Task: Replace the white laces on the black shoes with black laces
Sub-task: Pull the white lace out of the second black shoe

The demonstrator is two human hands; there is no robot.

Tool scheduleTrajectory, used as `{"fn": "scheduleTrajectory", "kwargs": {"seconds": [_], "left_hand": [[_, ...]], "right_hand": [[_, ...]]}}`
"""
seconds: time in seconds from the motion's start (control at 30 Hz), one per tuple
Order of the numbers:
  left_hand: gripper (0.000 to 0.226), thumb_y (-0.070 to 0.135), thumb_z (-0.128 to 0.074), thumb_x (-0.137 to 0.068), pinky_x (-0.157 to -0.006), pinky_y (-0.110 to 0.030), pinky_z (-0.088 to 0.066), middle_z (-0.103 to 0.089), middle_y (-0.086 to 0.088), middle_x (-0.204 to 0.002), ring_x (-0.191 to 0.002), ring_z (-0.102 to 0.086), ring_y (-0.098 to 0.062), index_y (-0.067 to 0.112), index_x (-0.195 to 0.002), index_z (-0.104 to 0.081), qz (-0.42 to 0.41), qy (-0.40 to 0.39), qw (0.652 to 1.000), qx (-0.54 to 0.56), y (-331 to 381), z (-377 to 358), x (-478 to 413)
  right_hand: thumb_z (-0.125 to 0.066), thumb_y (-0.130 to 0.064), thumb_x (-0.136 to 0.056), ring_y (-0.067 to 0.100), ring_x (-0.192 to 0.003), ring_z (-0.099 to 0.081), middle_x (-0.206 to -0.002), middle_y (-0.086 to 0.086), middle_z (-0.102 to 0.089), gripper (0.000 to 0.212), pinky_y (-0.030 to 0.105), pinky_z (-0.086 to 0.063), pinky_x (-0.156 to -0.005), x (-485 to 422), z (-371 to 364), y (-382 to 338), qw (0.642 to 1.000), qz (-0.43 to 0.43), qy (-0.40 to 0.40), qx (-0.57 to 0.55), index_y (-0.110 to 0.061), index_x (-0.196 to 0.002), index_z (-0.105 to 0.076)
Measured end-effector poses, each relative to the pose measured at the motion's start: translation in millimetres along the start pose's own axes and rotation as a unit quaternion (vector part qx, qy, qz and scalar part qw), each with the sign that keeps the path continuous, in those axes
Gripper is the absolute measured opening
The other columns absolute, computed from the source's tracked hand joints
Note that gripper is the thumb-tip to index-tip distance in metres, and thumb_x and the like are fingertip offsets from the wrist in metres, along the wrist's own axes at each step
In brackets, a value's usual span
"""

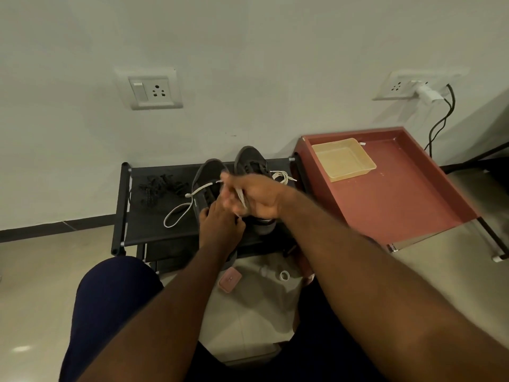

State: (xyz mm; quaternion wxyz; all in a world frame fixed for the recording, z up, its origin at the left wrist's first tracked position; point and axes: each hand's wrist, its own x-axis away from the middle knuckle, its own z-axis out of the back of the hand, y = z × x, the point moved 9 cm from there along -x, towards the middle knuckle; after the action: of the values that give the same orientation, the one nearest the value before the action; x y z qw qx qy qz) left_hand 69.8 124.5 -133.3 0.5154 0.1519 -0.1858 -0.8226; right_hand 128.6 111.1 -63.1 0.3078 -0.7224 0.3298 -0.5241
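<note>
R hand [259, 197] pinching white lace [176, 215], part-out of near black shoe [205, 175] on rack [143, 230], L hand [220, 224] gripping that shoe: best pin shoe firm, draw lace straight thru eyelets w/ short pulls, no snagging; black laces [158, 188] piled rack-left.

We see a pale wall [248, 51] at twelve o'clock, a switch socket [150, 89] at eleven, another socket [399, 86] at two, a red table [399, 194] at three and beige floor tiles [33, 285] at eight.

left hand [220, 226]: fingers curled | right hand [260, 198]: raised, fingers pinching
</note>
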Motion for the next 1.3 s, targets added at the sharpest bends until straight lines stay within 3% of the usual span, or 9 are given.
{"fn": "scheduleTrajectory", "kwargs": {"seconds": [0.1, 0.23, 0.43, 0.7, 0.8, 0.9, 1.1, 1.2, 1.3], "left_hand": [[0.054, 0.036, -0.054, -0.093, -0.117, -0.045, -0.020, -0.029, -0.006, -0.156, -0.143, -0.030, -0.019, 0.019, -0.143, -0.041, 0.001, -0.011, 0.999, -0.030, -2.8, -6.3, 7.0], [0.056, 0.039, -0.054, -0.094, -0.118, -0.046, -0.017, -0.024, -0.006, -0.160, -0.145, -0.026, -0.019, 0.019, -0.144, -0.039, -0.009, -0.021, 0.999, -0.048, -0.1, -9.2, 7.6], [0.055, 0.039, -0.051, -0.094, -0.119, -0.053, -0.011, -0.025, -0.006, -0.159, -0.144, -0.026, -0.020, 0.019, -0.144, -0.040, -0.002, -0.015, 0.999, -0.051, -2.8, -8.0, 8.5], [0.050, 0.032, -0.059, -0.090, -0.116, -0.058, -0.022, -0.042, -0.012, -0.148, -0.138, -0.035, -0.025, 0.017, -0.137, -0.051, -0.017, 0.005, 0.999, -0.027, 4.6, -8.9, 12.3], [0.054, 0.038, -0.053, -0.094, -0.119, -0.054, -0.012, -0.026, -0.007, -0.158, -0.145, -0.025, -0.020, 0.021, -0.143, -0.041, -0.011, -0.024, 0.998, -0.062, -0.7, -15.8, 13.4], [0.055, 0.040, -0.052, -0.094, -0.119, -0.055, -0.011, -0.024, -0.006, -0.160, -0.146, -0.022, -0.019, 0.021, -0.145, -0.040, -0.035, -0.028, 0.996, -0.076, 0.3, -16.1, 14.3], [0.051, 0.035, -0.055, -0.093, -0.116, -0.059, -0.012, -0.029, -0.008, -0.158, -0.143, -0.030, -0.022, 0.018, -0.140, -0.047, -0.012, -0.018, 0.998, -0.055, 5.7, -13.4, 10.2], [0.050, 0.037, -0.053, -0.093, -0.117, -0.059, -0.011, -0.027, -0.006, -0.159, -0.145, -0.025, -0.020, 0.021, -0.140, -0.045, 0.000, -0.027, 0.999, -0.046, 1.9, -15.5, 6.4], [0.054, 0.040, -0.053, -0.093, -0.117, -0.059, -0.011, -0.028, -0.004, -0.157, -0.145, -0.024, -0.020, 0.023, -0.143, -0.041, -0.014, -0.037, 0.998, -0.051, 4.2, -17.5, 6.6]], "right_hand": [[-0.045, -0.018, -0.106, 0.021, -0.102, -0.067, -0.110, 0.012, -0.067, 0.029, 0.039, -0.052, -0.100, -4.4, 13.1, -45.7, 0.932, 0.247, 0.130, -0.232, 0.002, -0.124, -0.054], [-0.051, -0.016, -0.100, 0.027, -0.148, -0.030, -0.157, 0.017, -0.034, 0.056, 0.037, -0.023, -0.123, 3.6, 20.1, -82.4, 0.805, 0.307, 0.372, 0.345, 0.000, -0.151, -0.031], [-0.061, -0.027, -0.091, 0.024, -0.108, -0.063, -0.114, 0.003, -0.066, 0.025, 0.036, -0.045, -0.084, -2.0, 53.2, -42.7, 0.525, -0.065, 0.294, 0.797, -0.017, -0.114, -0.065], [-0.049, -0.029, -0.105, 0.011, -0.066, -0.067, -0.097, 0.012, -0.072, 0.032, 0.020, -0.052, -0.060, 8.5, -13.1, 5.4, 0.993, -0.029, -0.042, 0.109, -0.002, -0.108, -0.065], [-0.054, -0.022, -0.101, 0.029, -0.134, -0.050, -0.140, 0.015, -0.052, 0.044, 0.033, -0.046, -0.105, -4.2, 5.9, -42.6, 0.954, 0.231, 0.166, -0.099, -0.003, -0.140, -0.043], [-0.057, -0.021, -0.099, 0.022, -0.152, -0.019, -0.164, 0.013, -0.023, 0.071, 0.032, -0.018, -0.124, 0.8, 13.6, -79.1, 0.849, 0.296, 0.324, 0.295, -0.002, -0.156, -0.020], [-0.061, -0.024, -0.093, 0.024, -0.114, -0.063, -0.121, 0.004, -0.066, 0.027, 0.036, -0.046, -0.092, 10.2, 62.6, -48.0, 0.527, -0.067, 0.267, 0.804, -0.017, -0.119, -0.065], [-0.059, -0.030, -0.097, 0.018, -0.088, -0.068, -0.101, 0.006, -0.071, 0.027, 0.028, -0.046, -0.070, 22.3, 75.9, -4.5, 0.624, -0.201, 0.145, 0.741, -0.011, -0.112, -0.071], [-0.049, -0.038, -0.104, 0.006, -0.047, -0.053, -0.078, 0.007, -0.072, 0.043, 0.016, -0.043, -0.049, 24.7, 24.5, 39.3, 0.918, -0.198, -0.043, 0.342, -0.001, -0.098, -0.069]]}}
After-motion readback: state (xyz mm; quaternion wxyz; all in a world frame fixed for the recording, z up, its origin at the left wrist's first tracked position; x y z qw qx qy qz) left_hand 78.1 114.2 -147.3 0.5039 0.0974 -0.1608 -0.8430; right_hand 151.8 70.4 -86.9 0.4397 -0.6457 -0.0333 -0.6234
